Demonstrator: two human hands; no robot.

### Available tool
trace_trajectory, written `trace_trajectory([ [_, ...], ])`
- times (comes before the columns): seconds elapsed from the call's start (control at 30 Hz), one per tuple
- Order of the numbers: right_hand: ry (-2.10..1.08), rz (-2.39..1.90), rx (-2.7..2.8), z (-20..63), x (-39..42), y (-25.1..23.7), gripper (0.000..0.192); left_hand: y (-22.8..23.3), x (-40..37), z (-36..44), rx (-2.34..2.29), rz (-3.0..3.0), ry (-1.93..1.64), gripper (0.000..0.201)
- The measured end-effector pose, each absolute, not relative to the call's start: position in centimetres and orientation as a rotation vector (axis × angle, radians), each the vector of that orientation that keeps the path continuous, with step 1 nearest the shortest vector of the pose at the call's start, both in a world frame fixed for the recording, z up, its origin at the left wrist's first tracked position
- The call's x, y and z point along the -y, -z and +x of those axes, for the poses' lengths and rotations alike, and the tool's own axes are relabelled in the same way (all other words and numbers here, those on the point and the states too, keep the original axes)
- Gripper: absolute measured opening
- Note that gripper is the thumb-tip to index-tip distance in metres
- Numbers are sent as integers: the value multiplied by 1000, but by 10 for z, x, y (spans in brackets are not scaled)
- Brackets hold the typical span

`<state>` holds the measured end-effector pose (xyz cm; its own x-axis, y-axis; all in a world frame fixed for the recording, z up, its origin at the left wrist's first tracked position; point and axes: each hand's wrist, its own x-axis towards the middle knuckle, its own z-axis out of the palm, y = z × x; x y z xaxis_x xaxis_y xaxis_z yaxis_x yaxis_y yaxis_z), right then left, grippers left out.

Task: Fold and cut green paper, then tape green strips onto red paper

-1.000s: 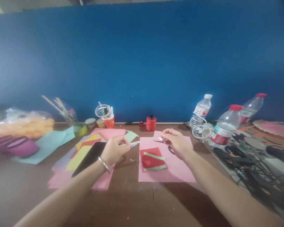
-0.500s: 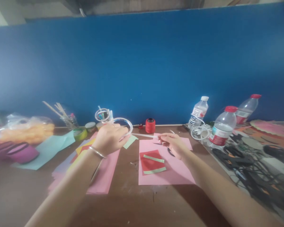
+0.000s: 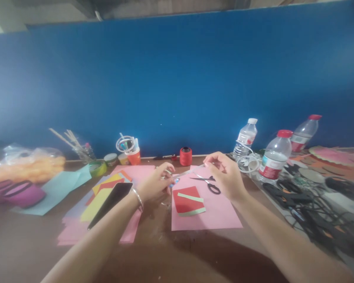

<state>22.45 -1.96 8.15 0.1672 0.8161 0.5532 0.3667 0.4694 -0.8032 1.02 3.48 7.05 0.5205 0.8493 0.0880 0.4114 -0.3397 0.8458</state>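
Note:
My left hand [image 3: 156,184] and my right hand [image 3: 225,175] hold a thin pale strip [image 3: 186,172] stretched between them, each pinching one end, above a wooden table [image 3: 165,259]. Under the strip lies a pink sheet [image 3: 221,214] with a red paper piece [image 3: 187,200] that carries two pale green strips. Black-handled scissors [image 3: 208,182] lie on the pink sheet just left of my right hand. A dark phone [image 3: 110,198] rests on a pile of coloured papers [image 3: 100,196] by my left forearm.
A red thread spool [image 3: 185,156] and an orange cup with pens [image 3: 133,155] stand by the blue wall. Water bottles [image 3: 273,157] and tangled black cables [image 3: 309,204] fill the right side. Bags, small pots and a jar of sticks [image 3: 79,147] sit at the left.
My left hand has dropped from holding up a clear ring of tape and moved in to the strip's left end. My right hand rose slightly, uncovering the scissors.

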Motion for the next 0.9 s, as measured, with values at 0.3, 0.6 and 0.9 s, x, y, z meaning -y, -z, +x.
trace_trajectory([
  [0.3, -623, -1255, 1285, 251, -7, -68, 9, -70, -21, 16, -712, 1384, -453, 21],
  [0.6, -757, -1360, 1395, 260, -29, -42, 24, -77, -13, 16, -632, 1122, -378, 23],
  [0.9, -562, -1930, 1884, 290, -40, -10, 12, -77, -20, 12, -585, 1028, -565, 24],
])
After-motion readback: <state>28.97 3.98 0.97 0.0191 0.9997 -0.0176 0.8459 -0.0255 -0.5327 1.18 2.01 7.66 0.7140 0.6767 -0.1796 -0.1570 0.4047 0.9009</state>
